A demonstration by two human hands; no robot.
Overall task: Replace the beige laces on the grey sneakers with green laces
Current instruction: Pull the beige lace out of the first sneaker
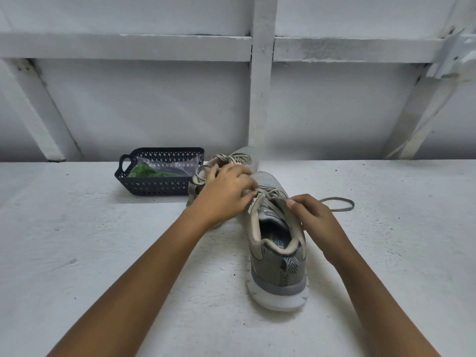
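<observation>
A grey sneaker [277, 256] with a white sole stands heel towards me on the white table. Its beige lace [337, 203] is partly loosened and trails in a loop to the right. My left hand [226, 191] pinches the lace at the top eyelets. My right hand [313, 217] grips the right side of the collar. The second grey sneaker [240, 158] lies behind my left hand, still laced in beige. Green laces [146, 172] lie in a clear bag inside a dark basket [157, 186].
The basket stands at the back left of the white table [103, 253], close to the second sneaker. A white wall with crossed beams [261, 86] rises right behind the table's far edge.
</observation>
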